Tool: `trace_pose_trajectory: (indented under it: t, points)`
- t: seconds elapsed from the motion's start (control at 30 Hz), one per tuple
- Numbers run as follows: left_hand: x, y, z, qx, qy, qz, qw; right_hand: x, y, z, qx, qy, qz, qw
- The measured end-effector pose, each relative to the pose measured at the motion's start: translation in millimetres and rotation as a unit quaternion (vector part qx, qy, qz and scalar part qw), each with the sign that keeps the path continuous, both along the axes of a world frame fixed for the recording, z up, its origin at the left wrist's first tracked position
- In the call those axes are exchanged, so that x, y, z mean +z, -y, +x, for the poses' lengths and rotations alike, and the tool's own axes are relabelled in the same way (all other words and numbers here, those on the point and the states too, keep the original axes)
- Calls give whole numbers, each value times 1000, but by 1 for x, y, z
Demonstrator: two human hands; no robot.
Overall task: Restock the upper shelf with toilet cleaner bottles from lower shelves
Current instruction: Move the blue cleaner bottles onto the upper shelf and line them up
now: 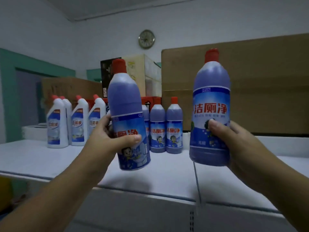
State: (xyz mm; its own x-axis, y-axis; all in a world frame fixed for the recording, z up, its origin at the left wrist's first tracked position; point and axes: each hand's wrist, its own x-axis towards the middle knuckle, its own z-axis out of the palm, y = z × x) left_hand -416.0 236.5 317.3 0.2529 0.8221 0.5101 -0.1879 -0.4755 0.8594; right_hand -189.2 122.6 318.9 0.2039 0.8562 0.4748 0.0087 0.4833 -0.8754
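Two round toilet cleaner bottles, translucent plastic with purple fill and red caps, are held above the front edge of the smooth white shelf (41, 156). The left hand (108, 136) is wrapped round the glossy label of the left bottle (128, 106), and the right hand (234, 143) clasps the right bottle (211, 91) low down. Bare shelf lies open beneath and between them; behind stand matching purple bottles (174, 128), white bent-neck bottles (56, 124) at left, and brown cardboard boxes (267, 77).

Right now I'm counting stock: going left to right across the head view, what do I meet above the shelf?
White bottles → left hand gripping a purple bottle → standing purple bottles → another purple bottle gripped by right hand.
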Motion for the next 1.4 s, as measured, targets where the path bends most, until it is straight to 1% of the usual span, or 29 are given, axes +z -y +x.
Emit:
trace_pose_trajectory:
  t: [0.1, 0.23, 0.33, 0.43, 0.53, 0.6, 0.77, 0.87, 0.97, 1.17, 1.4]
  points:
    - [10, -56, 1, 13, -19, -11, 1000, 9, -49, -7, -20, 13, -20, 1000]
    - [7, -121, 12, 1, -52, -23, 998, 5, -107, -13, -92, 48, -48, 993]
    - [-4, -153, 26, 2, -89, -15, 996, -2, -145, -15, -125, 54, -78, 988]
    - [-20, -173, 38, 0, -121, -7, 993, -15, -173, -19, -146, 93, -115, 978]
    - [-29, -181, 42, 13, -117, 16, 993, -31, -189, -23, -161, 135, -131, 969]
    - [-33, -181, 41, 17, -136, 23, 990, -39, -195, -26, -171, 169, -137, 961]
    - [-36, -182, 39, -19, -193, 25, 981, -39, -196, -20, -174, 267, -152, 936]
    - [-40, -181, 36, -52, -246, 0, 968, -41, -192, -14, -176, 295, -167, 924]
    - [-44, -182, 31, -62, -289, -13, 955, -42, -190, -12, -177, 321, -179, 913]
    - [-45, -184, 29, -46, -320, -10, 946, -43, -192, -13, -183, 369, -175, 894]
    - [-42, -185, 26, -36, -344, -3, 938, -42, -195, -9, -168, 371, -168, 898]
